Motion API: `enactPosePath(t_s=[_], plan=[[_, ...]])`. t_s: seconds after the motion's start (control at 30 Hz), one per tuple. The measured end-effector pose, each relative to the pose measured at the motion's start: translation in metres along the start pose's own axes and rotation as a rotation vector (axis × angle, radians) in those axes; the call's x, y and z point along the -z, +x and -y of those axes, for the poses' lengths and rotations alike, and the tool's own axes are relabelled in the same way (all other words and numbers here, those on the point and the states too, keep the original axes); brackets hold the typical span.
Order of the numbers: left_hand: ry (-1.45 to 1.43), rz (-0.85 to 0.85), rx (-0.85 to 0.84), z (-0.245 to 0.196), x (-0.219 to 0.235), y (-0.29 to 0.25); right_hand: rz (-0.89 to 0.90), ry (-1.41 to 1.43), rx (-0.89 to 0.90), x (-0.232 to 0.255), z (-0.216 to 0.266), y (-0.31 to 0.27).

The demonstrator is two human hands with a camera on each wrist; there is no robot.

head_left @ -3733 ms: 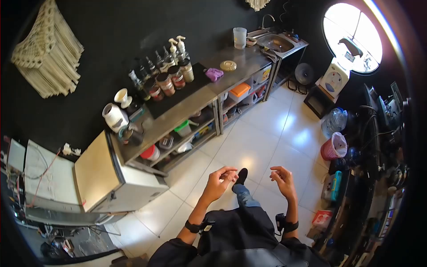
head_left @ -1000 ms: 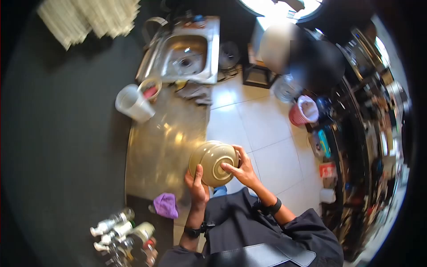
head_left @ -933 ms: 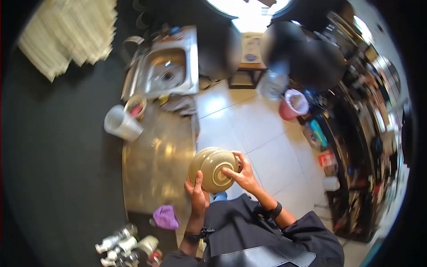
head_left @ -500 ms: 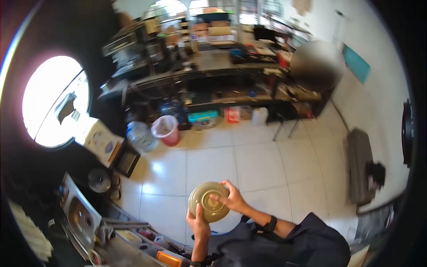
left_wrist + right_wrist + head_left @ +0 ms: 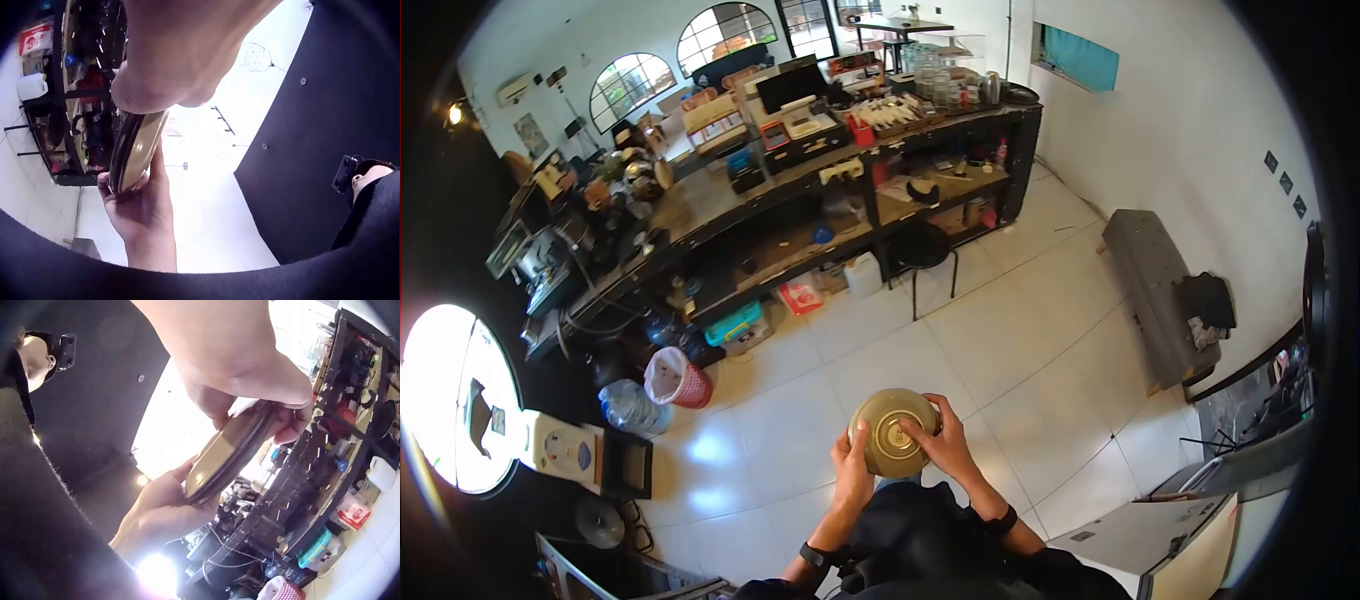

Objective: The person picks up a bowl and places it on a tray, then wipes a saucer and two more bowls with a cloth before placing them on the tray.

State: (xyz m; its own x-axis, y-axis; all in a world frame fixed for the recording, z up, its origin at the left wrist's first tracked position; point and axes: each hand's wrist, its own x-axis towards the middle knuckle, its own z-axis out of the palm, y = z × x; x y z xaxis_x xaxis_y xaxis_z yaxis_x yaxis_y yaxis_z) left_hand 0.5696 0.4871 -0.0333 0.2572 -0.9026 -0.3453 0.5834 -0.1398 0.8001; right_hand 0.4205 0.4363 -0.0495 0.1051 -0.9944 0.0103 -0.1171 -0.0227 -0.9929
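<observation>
Both hands grip a small stack of round beige plates in front of the body. In the head view the top plate's underside faces up, showing its raised foot ring. My left hand holds the left edge, thumb along the underside. At the right edge is my right hand, its thumb laid across the foot ring and its fingers wrapped behind the rim. Seen edge-on in the left wrist view, the plates have a dark rim side next to the glossy beige face. The right wrist view also shows the plates between the two hands.
Across the tiled floor stands a long dark counter with crowded shelves. Before it are a black stool, a pink bin and a water bottle. A grey bench is at right; a white cabinet stands behind right.
The hands were unoccupied 3.7 s ago, with a beige plate on the metal counter. They then held the plates beside the sink counter. The body has since turned right toward the dark counter.
</observation>
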Motion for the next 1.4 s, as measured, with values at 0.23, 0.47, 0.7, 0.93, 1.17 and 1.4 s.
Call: enactPosePath(t_s=[0.23,0.47,0.7,0.93,1.17,1.4], plan=[[-0.036,0.076,0.066,0.033,-0.118,0.155,-0.076,-0.064,-0.061,0.099,-0.020,0.158],[0.065,0.244,0.211,0.058,-0.295,0.283,-0.249,0.001,-0.218,0.244,-0.003,0.290],[0.169,0.523,0.416,0.129,-0.456,0.388,-0.535,0.051,-0.159,0.375,-0.044,0.363],[0.183,0.591,0.420,0.204,-0.614,0.499,-0.496,0.036,-0.193,0.523,-0.081,0.490],[0.021,0.377,0.306,0.210,-0.724,0.596,-0.193,-0.115,-0.183,0.638,-0.040,0.672],[-0.054,0.169,0.147,0.195,-0.814,0.711,0.052,-0.021,-0.188,0.683,-0.055,0.849]])
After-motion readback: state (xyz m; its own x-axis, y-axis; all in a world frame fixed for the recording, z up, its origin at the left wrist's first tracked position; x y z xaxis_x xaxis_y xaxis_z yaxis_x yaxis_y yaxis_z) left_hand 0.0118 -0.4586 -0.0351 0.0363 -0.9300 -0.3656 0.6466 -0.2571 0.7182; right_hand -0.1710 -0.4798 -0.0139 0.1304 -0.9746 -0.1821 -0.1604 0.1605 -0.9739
